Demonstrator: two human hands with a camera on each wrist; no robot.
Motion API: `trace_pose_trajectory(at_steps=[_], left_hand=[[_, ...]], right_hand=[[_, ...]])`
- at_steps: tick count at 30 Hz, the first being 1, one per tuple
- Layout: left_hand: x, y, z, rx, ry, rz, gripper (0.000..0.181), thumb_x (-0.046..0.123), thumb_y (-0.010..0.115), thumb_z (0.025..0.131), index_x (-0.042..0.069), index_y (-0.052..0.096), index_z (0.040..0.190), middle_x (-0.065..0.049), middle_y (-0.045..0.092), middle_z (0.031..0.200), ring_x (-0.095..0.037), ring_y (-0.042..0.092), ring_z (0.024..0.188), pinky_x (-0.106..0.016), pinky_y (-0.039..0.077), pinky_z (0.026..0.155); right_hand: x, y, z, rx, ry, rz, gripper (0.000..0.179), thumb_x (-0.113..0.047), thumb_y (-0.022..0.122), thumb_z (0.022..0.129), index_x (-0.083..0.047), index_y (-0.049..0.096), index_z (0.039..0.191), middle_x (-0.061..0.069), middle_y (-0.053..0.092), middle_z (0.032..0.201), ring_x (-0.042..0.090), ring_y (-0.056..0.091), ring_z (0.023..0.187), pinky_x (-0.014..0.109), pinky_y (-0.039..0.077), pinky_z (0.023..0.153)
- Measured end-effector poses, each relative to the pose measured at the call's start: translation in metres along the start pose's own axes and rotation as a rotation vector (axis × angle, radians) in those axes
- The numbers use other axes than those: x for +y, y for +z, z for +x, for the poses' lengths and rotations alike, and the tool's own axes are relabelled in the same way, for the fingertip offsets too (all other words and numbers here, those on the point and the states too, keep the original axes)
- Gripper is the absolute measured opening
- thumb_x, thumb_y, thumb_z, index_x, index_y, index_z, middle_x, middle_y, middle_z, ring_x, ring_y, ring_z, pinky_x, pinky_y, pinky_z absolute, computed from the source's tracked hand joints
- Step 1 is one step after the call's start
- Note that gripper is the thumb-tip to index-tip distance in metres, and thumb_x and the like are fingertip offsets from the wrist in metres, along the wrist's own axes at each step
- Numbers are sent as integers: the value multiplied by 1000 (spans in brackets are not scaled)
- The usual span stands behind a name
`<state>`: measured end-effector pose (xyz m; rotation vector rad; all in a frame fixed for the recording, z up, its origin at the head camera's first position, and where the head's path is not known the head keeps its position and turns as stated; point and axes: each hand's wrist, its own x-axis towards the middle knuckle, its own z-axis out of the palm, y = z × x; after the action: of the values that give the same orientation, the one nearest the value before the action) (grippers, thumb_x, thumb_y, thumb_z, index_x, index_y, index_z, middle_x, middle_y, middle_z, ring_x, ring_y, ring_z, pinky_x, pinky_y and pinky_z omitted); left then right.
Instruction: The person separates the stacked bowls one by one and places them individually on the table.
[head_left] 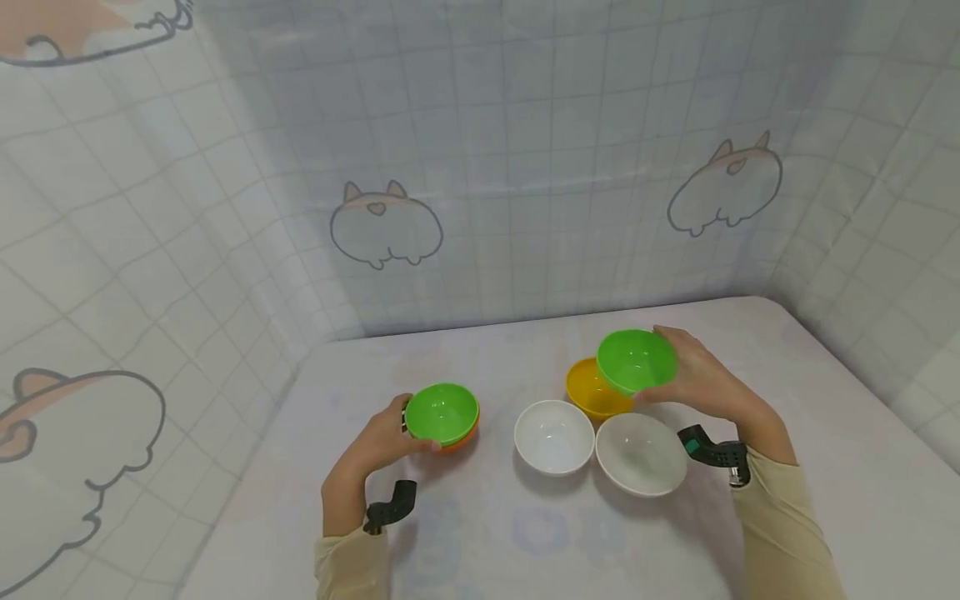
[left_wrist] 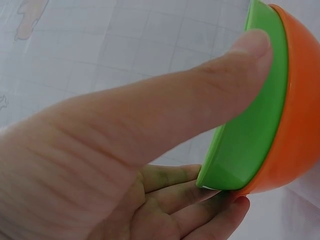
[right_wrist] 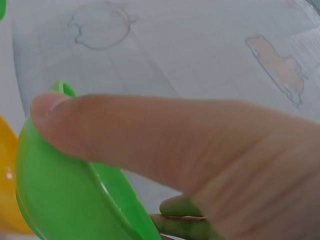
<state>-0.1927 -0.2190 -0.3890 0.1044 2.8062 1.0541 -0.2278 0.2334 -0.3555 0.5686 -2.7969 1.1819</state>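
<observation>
On the left of the table, my left hand [head_left: 386, 435] holds a green bowl [head_left: 441, 414] by its side. The thumb [left_wrist: 220, 82] lies along its outer wall while the fingers reach its far side. That bowl sits inside an orange bowl [left_wrist: 306, 110], whose edge shows just below it. At the right, my right hand [head_left: 701, 375] pinches a second green bowl [head_left: 636, 360] between thumb and fingers, its rim facing up. This bowl overlaps a yellow bowl [head_left: 592, 392] in the head view and hides part of it.
Two white bowls stand side by side in front of the yellow bowl: a left white bowl [head_left: 554, 438] and a right white bowl [head_left: 641, 455]. The pale table [head_left: 480, 533] meets a grid-patterned wall covering [head_left: 517, 250] at the back. More covering hangs on both sides.
</observation>
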Motion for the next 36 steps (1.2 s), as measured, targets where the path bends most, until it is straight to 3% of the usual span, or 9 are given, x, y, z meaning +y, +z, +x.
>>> trace_pose_trajectory(at_steps=[9, 19, 36], left_hand=[[1, -3, -4, -9, -7, -7, 96, 30, 85, 73, -8, 32, 143, -23, 51, 133, -37, 51, 119, -52, 44, 95], [-3, -10, -9, -33, 6, -19, 96, 30, 85, 73, -8, 32, 143, -22, 51, 132, -37, 51, 119, -51, 45, 95], [0, -13, -12, -38, 5, 3, 95, 31, 84, 74, -9, 32, 143, -22, 51, 133, -37, 51, 120, -52, 44, 95]], right_hand=[[23, -6, -6, 33, 88, -107, 105, -34, 86, 71, 22, 27, 138, 42, 27, 138, 54, 31, 121, 71, 33, 94], [27, -3, -16, -2, 179, -113, 107, -36, 84, 72, 25, 24, 137, 46, 23, 137, 57, 31, 119, 71, 34, 93], [44, 2, -18, -34, 217, -115, 109, -34, 83, 71, 29, 21, 134, 50, 24, 132, 58, 35, 113, 70, 36, 91]])
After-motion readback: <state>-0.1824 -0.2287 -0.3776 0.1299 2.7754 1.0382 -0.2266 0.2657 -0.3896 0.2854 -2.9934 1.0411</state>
